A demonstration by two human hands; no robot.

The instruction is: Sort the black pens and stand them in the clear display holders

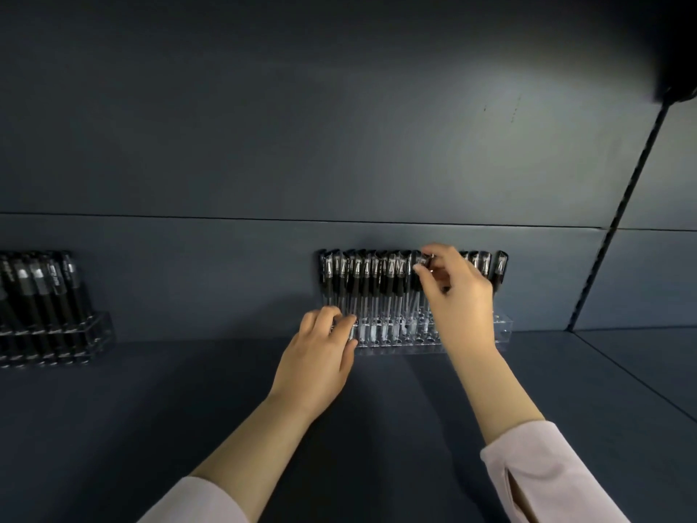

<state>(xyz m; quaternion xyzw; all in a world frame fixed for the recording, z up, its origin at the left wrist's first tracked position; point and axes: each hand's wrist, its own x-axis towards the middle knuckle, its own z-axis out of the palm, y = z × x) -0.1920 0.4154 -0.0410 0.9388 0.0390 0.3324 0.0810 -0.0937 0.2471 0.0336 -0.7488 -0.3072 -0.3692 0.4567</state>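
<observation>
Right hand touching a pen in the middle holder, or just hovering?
Touching. Head view: right hand fingertips pinch the cap of one pen standing in the clear holder; no gap visible.

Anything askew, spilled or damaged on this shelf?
Nothing stands out: nothing spilled or damaged. The pens stand in a neat row in the clear holder; the right hand pinches one pen by its cap, the left hand grips the holder's left end.

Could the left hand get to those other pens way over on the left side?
Probably yes. Nothing stands on the shelf between the left hand and the pens on the left. It would first have to let go of the clear holder it grips.
</observation>
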